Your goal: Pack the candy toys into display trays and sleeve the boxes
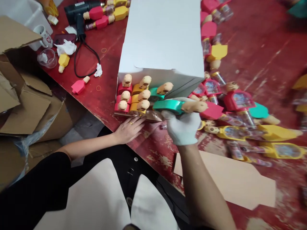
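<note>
A white cardboard box (163,38) with its lid up stands on the table. Inside it, red toys (123,97), yellow toys (139,95) and a green toy (157,91) stand in rows, their beige animal-head tops upward. My left hand (130,127), bare with a ring, rests its outstretched fingers along the box's front edge. My right hand (183,127), in a white glove, grips another green toy (169,106) at the box's front right corner. That toy lies tilted sideways, its beige head pointing right. The gloved fingertips are partly hidden.
More red, yellow and green toys (240,99) lie piled to the right. A flat cardboard sheet (237,179) lies near the front edge. A heat gun (80,19), a mug (44,35) and a plastic cup (48,58) are at the left, above open cartons (31,102).
</note>
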The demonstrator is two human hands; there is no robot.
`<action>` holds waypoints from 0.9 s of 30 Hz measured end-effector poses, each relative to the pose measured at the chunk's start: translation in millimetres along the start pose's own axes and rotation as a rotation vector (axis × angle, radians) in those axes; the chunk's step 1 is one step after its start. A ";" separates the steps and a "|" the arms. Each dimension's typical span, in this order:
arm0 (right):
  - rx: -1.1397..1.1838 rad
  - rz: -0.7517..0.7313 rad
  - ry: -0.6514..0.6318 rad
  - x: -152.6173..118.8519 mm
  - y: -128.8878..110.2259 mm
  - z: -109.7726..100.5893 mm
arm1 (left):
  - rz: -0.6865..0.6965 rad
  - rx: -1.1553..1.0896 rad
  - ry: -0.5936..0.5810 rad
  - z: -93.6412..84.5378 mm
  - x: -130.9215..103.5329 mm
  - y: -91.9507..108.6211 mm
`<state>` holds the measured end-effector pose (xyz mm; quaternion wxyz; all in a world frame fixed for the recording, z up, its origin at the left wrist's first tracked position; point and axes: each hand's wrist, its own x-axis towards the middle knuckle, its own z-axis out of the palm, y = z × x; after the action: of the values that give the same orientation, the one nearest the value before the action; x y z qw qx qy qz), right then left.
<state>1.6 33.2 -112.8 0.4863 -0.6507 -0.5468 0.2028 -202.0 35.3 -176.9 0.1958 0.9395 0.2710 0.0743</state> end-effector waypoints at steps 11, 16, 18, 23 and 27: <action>-0.479 0.013 -0.182 30.0 -13.9 -4.4 | 0.002 -0.127 0.039 5.8 1.8 -5.0; -0.414 0.003 -0.138 20.5 6.7 7.8 | 0.005 -0.151 0.018 3.9 3.7 -5.9; -0.418 0.013 -0.159 14.5 3.8 20.4 | 0.007 -0.139 0.011 1.7 4.9 -5.8; -0.352 -0.138 -0.020 10.8 1.4 4.9 | -0.030 0.014 0.072 -5.9 9.0 -8.2; -0.587 0.130 0.287 35.2 58.0 -100.1 | 0.038 0.056 0.132 -8.4 11.1 -11.7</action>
<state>122.3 28.2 -108.4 0.3359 -0.8185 -0.4653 -0.0265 -200.3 53.1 -173.7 0.1498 0.9426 0.2676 0.1319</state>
